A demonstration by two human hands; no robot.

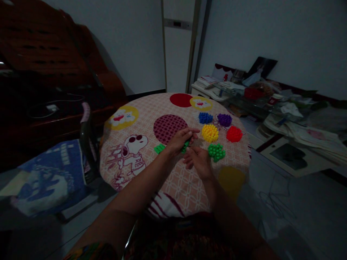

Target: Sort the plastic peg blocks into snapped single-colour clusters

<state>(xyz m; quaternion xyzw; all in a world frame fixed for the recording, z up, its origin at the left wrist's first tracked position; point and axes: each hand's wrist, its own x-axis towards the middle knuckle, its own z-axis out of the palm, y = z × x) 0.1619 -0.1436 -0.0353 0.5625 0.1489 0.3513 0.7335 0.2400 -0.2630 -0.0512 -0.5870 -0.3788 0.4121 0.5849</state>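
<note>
Over the middle of the round table, my left hand (179,140) is closed around a small green beaded piece (185,146), mostly covered by the fingers. My right hand (198,159) meets it from the right, thumb and forefinger pinched at the piece's edge; what they pinch is too small to make out. To the left of my left hand lies another green piece (159,148). A cluster of green beads (217,152) sits just right of my right hand. Beyond it are clusters of yellow (210,133), red (234,134), blue (205,117) and purple (224,120).
A patterned cloth (173,187) covers the table. At the left stands a chair with a blue cloth (54,177), before a wooden bench (54,72). A cluttered glass-topped cabinet (244,94) runs along the right wall. Thin cords (276,200) lie on the floor.
</note>
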